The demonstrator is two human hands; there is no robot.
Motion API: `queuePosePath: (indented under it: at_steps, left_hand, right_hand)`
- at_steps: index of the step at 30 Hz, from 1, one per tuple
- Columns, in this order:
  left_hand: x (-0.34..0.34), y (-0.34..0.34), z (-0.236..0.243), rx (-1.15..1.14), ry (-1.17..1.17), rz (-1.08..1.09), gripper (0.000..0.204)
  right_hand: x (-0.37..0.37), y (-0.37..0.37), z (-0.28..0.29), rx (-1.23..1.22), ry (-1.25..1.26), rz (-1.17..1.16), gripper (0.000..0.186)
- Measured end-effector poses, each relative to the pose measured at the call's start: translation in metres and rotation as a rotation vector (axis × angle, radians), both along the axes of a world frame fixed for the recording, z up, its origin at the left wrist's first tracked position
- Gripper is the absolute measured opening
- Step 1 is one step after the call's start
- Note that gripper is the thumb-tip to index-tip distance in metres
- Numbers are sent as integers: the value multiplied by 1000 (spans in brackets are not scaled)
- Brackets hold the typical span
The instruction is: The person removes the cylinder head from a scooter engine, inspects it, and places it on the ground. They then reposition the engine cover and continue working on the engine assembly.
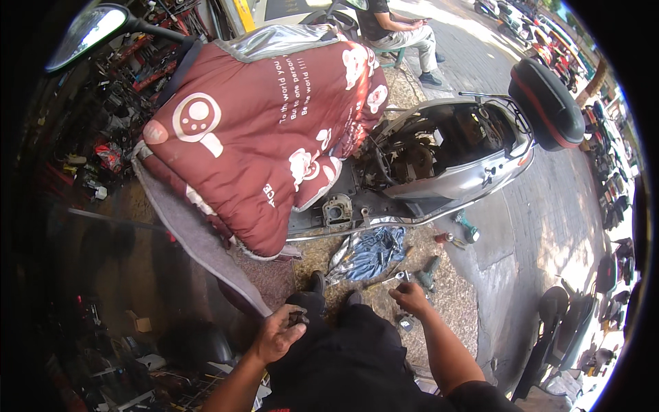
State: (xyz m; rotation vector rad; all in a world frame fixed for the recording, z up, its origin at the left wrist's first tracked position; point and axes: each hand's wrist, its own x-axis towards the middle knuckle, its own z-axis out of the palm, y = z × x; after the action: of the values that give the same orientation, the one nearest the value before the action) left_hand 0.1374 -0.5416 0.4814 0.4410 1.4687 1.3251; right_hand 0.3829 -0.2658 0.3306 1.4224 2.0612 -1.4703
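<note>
My left hand is closed, fingers curled round a small dark part whose kind I cannot make out. Farther right, my right hand is also closed, with a small shiny metal piece showing at its fingertips, possibly a socket. Both hands are above the ground in front of a silver scooter with its seat off and its inside exposed. A dark red quilted cover drapes the scooter's front. On the footboard sits a grey metal engine part with a round opening.
A crumpled dark blue plastic bag, a green power tool and a second green tool lie on the stone ground. A black top box projects from the scooter's rear. Beyond it, a person sits on a stool. Cluttered tools fill the left.
</note>
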Motion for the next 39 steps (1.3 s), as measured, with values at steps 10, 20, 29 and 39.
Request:
queuePosePath:
  at_steps: [10,20,29,39]
  left_hand:
    - [-14,-141,20,232,174,904,42]
    - [-126,-163,22,299,85,663,55]
    - [-119,-59,54,273,-197,-43,62]
    - [-77,-28,66,417,-403,-16,51]
  right_hand:
    - [-58,-5,-20,17,-166,230,45]
    - [-115,-65,-3,-49,-160,65,39]
    - [-46,-119,-20,-199,36,-419,32]
    - [79,-110,-22,-278,-147,-690,28]
